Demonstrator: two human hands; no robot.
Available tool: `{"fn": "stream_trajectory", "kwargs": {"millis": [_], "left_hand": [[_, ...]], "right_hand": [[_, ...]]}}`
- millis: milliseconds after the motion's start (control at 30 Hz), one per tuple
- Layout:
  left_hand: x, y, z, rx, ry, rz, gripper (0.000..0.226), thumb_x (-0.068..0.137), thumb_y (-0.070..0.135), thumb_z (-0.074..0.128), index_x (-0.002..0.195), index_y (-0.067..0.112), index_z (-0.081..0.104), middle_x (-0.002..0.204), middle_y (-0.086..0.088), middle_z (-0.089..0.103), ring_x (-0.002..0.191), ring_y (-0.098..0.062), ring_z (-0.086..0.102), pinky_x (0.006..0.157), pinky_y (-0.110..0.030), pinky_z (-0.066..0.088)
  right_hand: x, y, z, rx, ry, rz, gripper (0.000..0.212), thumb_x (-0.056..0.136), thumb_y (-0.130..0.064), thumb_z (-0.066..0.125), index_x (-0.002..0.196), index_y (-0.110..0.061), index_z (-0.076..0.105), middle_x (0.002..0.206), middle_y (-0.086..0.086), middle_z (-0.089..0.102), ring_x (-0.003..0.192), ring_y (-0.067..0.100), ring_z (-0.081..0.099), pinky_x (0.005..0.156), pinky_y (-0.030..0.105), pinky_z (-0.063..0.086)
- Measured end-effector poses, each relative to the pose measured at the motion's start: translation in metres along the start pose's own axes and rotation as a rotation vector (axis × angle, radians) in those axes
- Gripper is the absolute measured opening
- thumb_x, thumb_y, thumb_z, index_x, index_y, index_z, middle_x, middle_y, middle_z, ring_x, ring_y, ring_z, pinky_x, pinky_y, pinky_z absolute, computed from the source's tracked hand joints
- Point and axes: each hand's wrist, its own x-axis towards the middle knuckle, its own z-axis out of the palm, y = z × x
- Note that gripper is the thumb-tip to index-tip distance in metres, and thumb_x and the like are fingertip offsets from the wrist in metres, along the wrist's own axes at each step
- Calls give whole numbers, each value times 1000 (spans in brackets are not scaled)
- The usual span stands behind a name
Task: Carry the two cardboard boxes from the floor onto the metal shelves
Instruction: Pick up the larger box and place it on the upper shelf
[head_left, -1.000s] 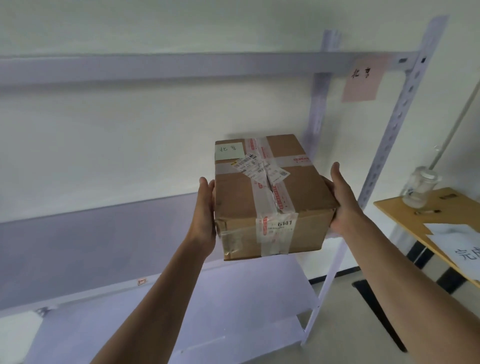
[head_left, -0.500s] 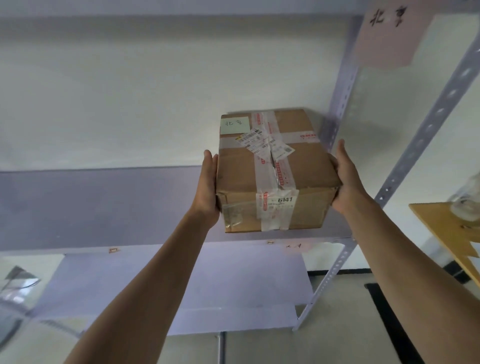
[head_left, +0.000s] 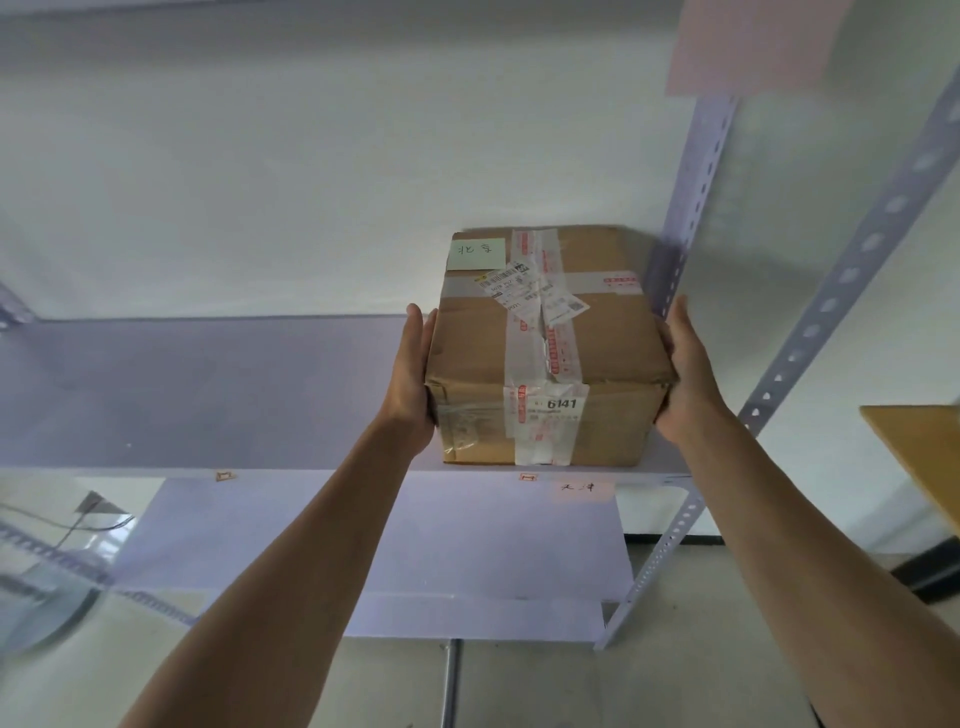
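Hands, left hand (head_left: 410, 376) and right hand (head_left: 688, 374), clasp cardboard box (head_left: 550, 348) over metal shelf (head_left: 208, 389).

One box (head_left: 550, 353) is in view, with two hands on it: the left hand (head_left: 413, 382) on one side, the right hand (head_left: 685, 374) on the other. On the box sit one green note (head_left: 477, 253) and one tag reading 6141 (head_left: 560, 404). Two shelf boards show: one (head_left: 208, 389) level with the box, one (head_left: 374, 540) below it. Right of the box stand two uprights (head_left: 698, 192) (head_left: 852, 265). One pink sheet (head_left: 753, 47) hangs above the box, and one wooden tabletop (head_left: 919, 452) lies to its right.
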Motion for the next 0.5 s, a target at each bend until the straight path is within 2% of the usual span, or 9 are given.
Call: {"fn": "stream_trajectory", "kwargs": {"millis": [100,200,300,367,433,500], "left_hand": [[-3,-1,-1,21,7,6,69,111,64,13,137,29,66,127,-4,81,114,-25,79,86,-38,65],[-4,-2,-2,38,10,-2,71,110,66,13,142,28,64,132,-6,79,118,-28,77,89,-40,65],[-4,0,-3,84,48,-11,71,108,69,15,142,30,64,136,-5,77,122,-29,75,95,-44,63],[-9,8,-4,118,115,-16,81,103,78,23,157,26,51,153,-6,66,136,-31,67,112,-53,53],[-14,15,-6,87,153,-36,98,90,87,33,169,29,32,171,-4,45,153,-29,49,127,-60,33],[-17,24,-8,89,209,-16,96,93,85,31,170,29,28,177,-1,33,161,-26,34,130,-60,23]], "right_hand": [[-4,2,-1,16,-15,-1,55,104,-64,34,104,-28,76,96,1,84,87,19,81,64,31,63],[-6,3,-3,6,-23,-17,55,105,-63,34,102,-28,77,95,1,84,87,19,81,65,31,63],[-7,-2,-3,-66,1,-36,58,103,-65,33,114,-27,75,100,0,83,93,19,80,70,32,61],[-7,-10,-2,-152,9,-70,64,101,-70,31,128,-28,72,114,1,81,108,22,76,81,35,61],[-8,-22,4,-233,8,-110,69,98,-74,31,141,-31,63,135,-1,72,124,21,67,93,38,57],[-12,-39,14,-269,10,-152,71,99,-72,32,154,-29,48,151,-4,58,129,13,57,88,29,51]]}}
